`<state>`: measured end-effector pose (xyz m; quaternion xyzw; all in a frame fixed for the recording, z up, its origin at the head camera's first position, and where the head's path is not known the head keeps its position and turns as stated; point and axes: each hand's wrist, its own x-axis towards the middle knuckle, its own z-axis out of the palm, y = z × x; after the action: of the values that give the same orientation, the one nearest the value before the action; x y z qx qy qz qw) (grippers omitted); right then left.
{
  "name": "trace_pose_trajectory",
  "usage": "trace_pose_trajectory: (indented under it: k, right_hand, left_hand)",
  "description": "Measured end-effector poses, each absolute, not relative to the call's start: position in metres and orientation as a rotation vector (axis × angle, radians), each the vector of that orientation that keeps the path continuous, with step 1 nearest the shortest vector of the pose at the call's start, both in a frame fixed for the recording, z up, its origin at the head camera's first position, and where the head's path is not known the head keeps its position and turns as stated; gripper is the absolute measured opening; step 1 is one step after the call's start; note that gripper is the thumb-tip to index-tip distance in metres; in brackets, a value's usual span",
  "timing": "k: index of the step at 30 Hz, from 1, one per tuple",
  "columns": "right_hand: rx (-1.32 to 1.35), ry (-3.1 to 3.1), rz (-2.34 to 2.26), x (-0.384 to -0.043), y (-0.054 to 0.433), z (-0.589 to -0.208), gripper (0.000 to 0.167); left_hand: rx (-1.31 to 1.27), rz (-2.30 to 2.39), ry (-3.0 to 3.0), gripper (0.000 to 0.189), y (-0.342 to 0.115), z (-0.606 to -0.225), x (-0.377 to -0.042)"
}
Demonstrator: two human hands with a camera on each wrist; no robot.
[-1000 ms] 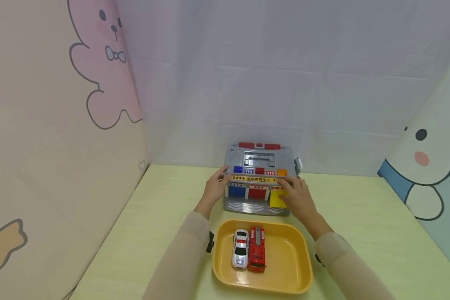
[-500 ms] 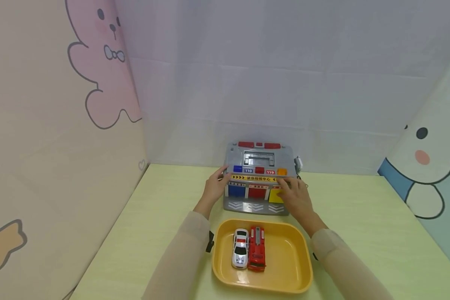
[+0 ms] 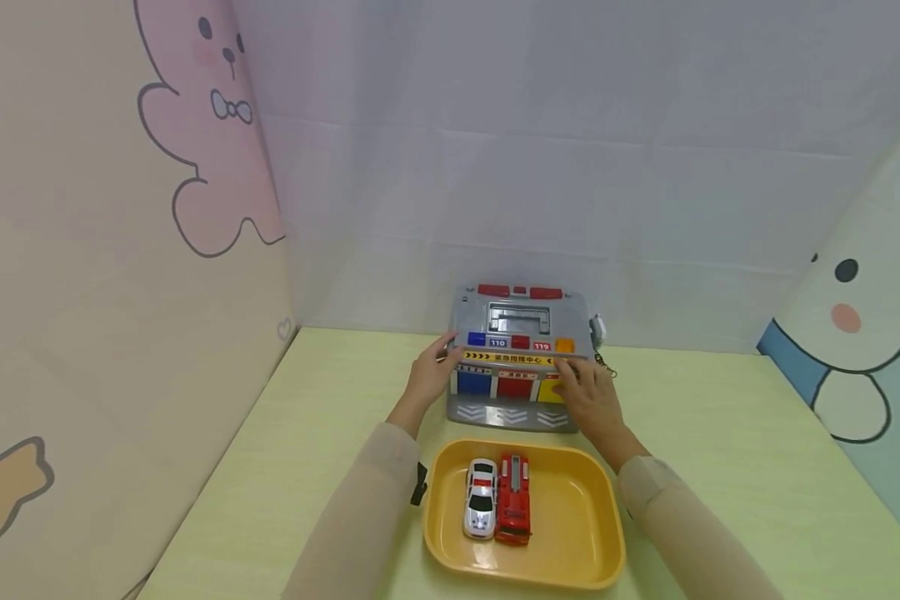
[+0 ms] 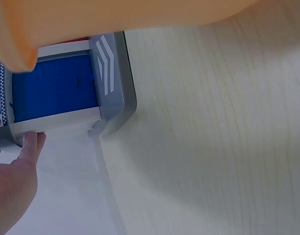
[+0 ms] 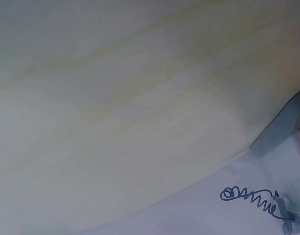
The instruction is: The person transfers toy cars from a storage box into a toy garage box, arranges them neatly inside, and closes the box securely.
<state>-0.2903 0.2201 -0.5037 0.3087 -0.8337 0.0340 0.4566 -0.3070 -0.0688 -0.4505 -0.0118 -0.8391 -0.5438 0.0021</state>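
Observation:
A grey toy garage (image 3: 562, 312) stands against the back curtain, with a blue door (image 3: 473, 382), a red door (image 3: 515, 388) and a yellow door (image 3: 550, 390) along its front. My left hand (image 3: 427, 379) holds the garage's left end, thumb toward the front; in the left wrist view its fingertips touch the white post beside the blue door. At the right front corner my right hand (image 3: 594, 400) has its fingertips on the yellow sign strip and covers part of the yellow door. The right wrist view shows only the garage's grey corner (image 5: 282, 125), with the right hand out of sight.
A yellow tray (image 3: 570, 575) stands between the forearms, holding a white police car (image 3: 481, 500) and a red fire truck (image 3: 514, 504) side by side. A dark coiled cord (image 5: 252, 198) hangs at the garage's right side. Patterned cloth walls border the table (image 3: 735, 433).
The yellow door panel, which stuck out lower over the ramp, now lies flush in its frame. My right hand has drawn in slightly to the left; the left hand stays put.

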Motion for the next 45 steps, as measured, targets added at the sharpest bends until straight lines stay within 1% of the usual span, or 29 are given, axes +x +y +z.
trace_pose_trajectory:
  k: [6,20,39,45]
  right_hand:
    - [0.738,-2.014,0.085,-0.2925,0.2188,-0.5042,0.048]
    - [0.754,-2.001,0.118,-0.2973,0.2184,-0.5066,0.046]
    - [0.745,-2.014,0.092,-0.2916,0.2214,-0.5065,0.052]
    - [0.766,-1.994,0.100,-0.2903,0.2225,-0.5082,0.047]
  left_hand:
    - [-0.041,-1.706,-2.628,0.047,-0.0675,-0.4514,-0.3069]
    - [-0.016,-1.701,-2.625,0.048,-0.0684,-0.4513,-0.3063]
    - [-0.048,-1.661,-2.630,0.047,-0.0660,-0.4514,-0.3027]
    - [-0.035,-1.669,-2.638,0.047,-0.0671,-0.4511,-0.3017]
